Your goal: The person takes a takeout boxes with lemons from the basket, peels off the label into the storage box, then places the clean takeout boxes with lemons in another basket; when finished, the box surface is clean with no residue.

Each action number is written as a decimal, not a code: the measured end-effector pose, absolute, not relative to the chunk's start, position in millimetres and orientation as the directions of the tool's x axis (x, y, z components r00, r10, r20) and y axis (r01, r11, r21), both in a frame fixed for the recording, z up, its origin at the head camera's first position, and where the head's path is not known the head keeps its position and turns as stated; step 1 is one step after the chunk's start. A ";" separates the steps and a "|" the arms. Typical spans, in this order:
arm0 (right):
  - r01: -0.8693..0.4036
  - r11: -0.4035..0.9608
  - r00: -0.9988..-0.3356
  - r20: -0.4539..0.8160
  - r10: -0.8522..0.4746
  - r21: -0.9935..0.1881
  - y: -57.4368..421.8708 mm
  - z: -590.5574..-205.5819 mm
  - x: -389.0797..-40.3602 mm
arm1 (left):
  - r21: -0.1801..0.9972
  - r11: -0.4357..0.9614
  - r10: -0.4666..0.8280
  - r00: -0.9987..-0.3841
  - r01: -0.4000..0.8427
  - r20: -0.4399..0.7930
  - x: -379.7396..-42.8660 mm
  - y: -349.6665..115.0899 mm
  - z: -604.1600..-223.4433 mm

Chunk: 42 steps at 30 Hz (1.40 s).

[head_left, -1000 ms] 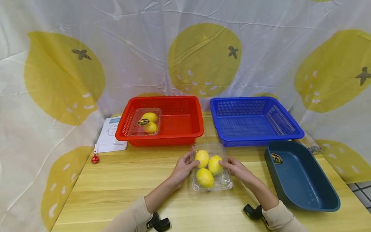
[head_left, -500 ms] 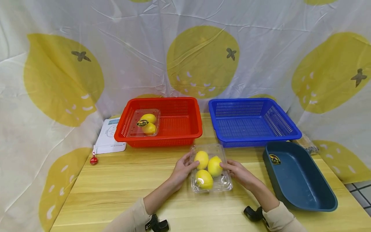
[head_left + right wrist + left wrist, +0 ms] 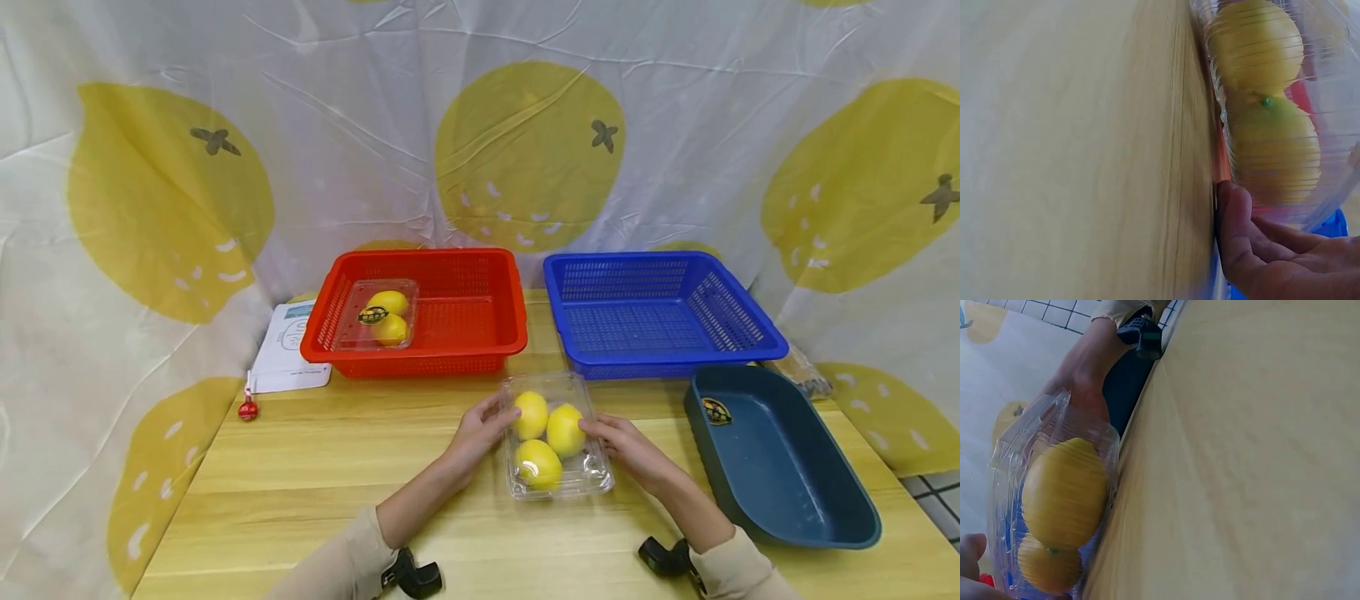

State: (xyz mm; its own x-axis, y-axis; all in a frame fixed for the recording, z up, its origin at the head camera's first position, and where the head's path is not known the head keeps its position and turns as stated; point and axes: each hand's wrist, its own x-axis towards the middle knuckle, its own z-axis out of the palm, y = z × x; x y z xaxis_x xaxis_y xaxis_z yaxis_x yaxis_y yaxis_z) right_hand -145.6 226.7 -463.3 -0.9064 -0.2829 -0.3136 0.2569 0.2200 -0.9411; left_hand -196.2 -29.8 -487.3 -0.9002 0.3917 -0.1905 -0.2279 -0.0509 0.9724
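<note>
- Grip status: the left grip (image 3: 476, 432) and the right grip (image 3: 627, 451) hold opposite side edges of the clear box (image 3: 577, 483) between them.
- Position: the box is near the middle of the worktop (image 3: 337, 467), its far end just beside the blue basket (image 3: 675, 361). Base contact with the worktop cannot be confirmed.
- Spillage hazard: the views do not show whether a lid is latched. If one is loose, a tilt could release the three lemons (image 3: 538, 465).
- Shifting load: the lemons have spare room around them; an uneven lift would likely roll them to one end and unbalance the box.
- Grip hazard: the glossy walls may slip under light pressure and probably buckle under heavy pressure.
- Collision hazard: carried too low, the box could strike the rim of the blue basket or the red basket (image 3: 427, 365).
- Box material: thin, transparent plastic, rectangular, with fine ribbing visible in both wrist views.
- Lemons: oval, yellow; one shows a green stem end in the right wrist view.
- Baskets: rectangular, with perforated walls.
- Teal tray (image 3: 783, 458): solid-walled, round-cornered; a dark label (image 3: 716, 411) lies inside, against its left wall.
- Worktop: pale, wood-grained.
</note>
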 end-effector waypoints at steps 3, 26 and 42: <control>0.259 0.220 -0.909 -0.315 -0.274 -0.940 227.9 -462.6 -144.9 | 0.979 -0.005 0.364 -0.913 -0.203 -0.187 -200.5 -29.2 -481.3; 0.291 0.207 -0.907 -0.339 -0.252 -0.934 232.3 -464.1 -138.4 | 0.883 0.333 0.497 -0.857 0.331 0.134 -233.0 13.7 -414.9; 0.314 0.208 -0.906 -0.358 -0.227 -0.926 231.4 -464.0 -140.1 | 0.807 0.532 0.530 -0.844 0.257 -0.080 -280.5 73.3 -402.1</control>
